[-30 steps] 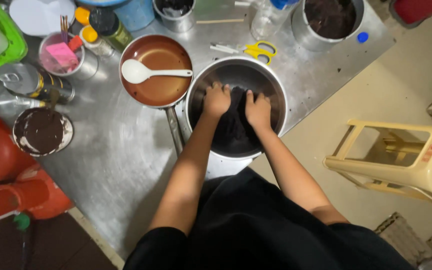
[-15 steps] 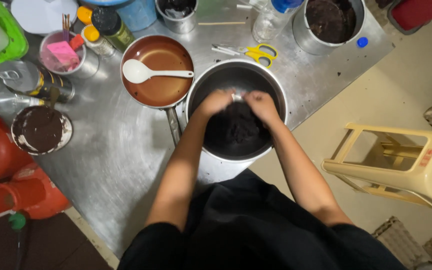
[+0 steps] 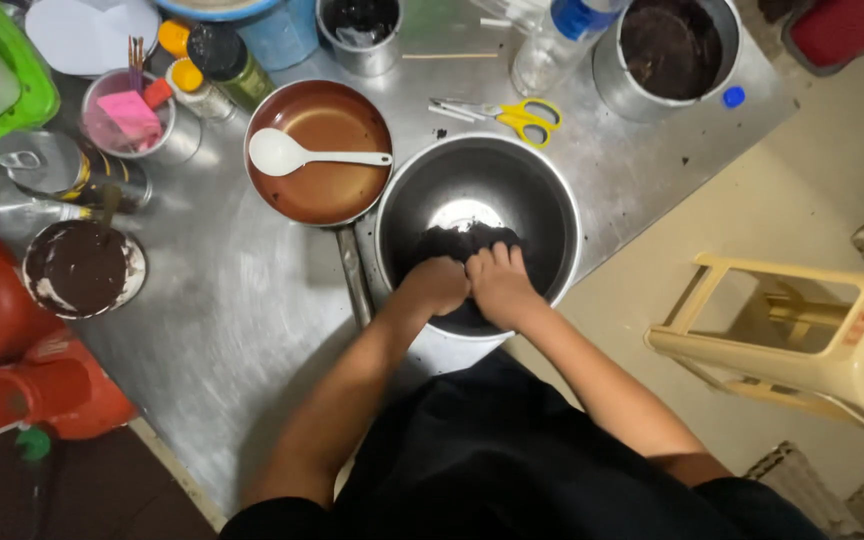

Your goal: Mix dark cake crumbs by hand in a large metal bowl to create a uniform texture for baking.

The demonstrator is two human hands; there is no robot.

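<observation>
Steel bowl (image 3: 542, 190) rim rings both hands (image 3: 472, 285) pressing dark dough (image 3: 457, 243).

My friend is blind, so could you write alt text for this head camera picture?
Seen from above, a person's left hand and right hand press dark dough in a steel bowl on a metal table. Beside it sit a brown pan holding a white spoon, and yellow scissors.

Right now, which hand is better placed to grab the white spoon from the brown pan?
Left hand: it sits on the pan's side of the steel bowl, nearer the white spoon. Right hand would have to cross over.
</observation>
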